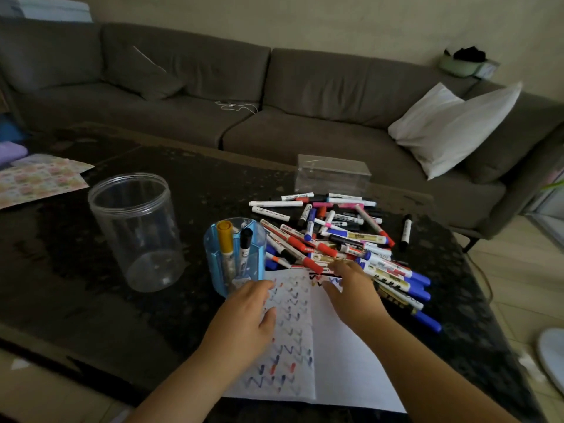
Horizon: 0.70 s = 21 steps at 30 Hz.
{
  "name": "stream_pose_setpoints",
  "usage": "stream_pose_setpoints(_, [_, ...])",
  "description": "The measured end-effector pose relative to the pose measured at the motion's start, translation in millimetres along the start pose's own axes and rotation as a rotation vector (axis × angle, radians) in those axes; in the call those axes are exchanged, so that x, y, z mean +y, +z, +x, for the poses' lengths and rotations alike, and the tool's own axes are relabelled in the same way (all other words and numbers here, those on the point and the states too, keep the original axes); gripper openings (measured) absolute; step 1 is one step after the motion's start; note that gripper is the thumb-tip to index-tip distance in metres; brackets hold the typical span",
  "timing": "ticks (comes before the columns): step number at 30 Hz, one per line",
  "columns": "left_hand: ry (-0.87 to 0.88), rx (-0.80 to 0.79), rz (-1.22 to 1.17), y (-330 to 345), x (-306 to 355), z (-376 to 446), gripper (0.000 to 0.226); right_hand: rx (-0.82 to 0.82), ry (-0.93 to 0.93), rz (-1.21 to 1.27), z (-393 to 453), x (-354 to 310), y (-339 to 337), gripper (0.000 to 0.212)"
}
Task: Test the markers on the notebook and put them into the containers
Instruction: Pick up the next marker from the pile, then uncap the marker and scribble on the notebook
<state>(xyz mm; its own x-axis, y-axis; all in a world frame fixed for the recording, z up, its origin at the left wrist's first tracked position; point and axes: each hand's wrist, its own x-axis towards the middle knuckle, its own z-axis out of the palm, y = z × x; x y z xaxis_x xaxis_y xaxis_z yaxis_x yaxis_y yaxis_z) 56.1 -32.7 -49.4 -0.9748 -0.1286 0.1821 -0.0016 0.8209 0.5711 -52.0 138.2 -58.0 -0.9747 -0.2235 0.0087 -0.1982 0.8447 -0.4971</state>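
Open notebook [308, 346] is laid at the table's [76, 300] near edge, its left page covered in zigzag test marks. Left hand [244, 315] is rested flat on that page, fingers relaxed. Right hand [354, 291] is extended into the marker pile [335, 239] just beyond; its grip cannot be told. Blue holder [219, 270], left of the pile, is stocked with two markers. Clear jar [137, 230] is stood farther left.

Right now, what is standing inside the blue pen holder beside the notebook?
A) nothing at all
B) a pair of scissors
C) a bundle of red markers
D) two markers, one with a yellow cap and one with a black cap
D: the blue pen holder has a yellow-capped marker and a black-capped marker standing upright in it, while the big clear jar beside it holds none.
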Motion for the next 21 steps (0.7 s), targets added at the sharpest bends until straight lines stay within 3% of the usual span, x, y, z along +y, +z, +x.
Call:
stream_pose_setpoints(8, [-0.039,-0.026,-0.052,16,8,12,0.043,0.034,-0.068,-0.157,33,-14,22,0.038])
stream_pose_setpoints(13, [-0.061,-0.028,-0.068,19,10,13,0.043,0.101,-0.077,-0.095,41,-15,24,0.027])
stream_pose_setpoints(17, [-0.074,-0.011,-0.135,15,11,8,0.038,0.242,-0.105,0.126,26,-12,3,0.017])
stream_pose_setpoints(19, [-0.088,0.0,-0.187,12,13,5,0.034,0.289,-0.076,0.326,13,-13,-18,0.005])
stream_pose_setpoints(21, [-0.104,0.026,-0.241,10,18,1,0.029,0.268,-0.033,0.554,-6,-17,-38,0.007])
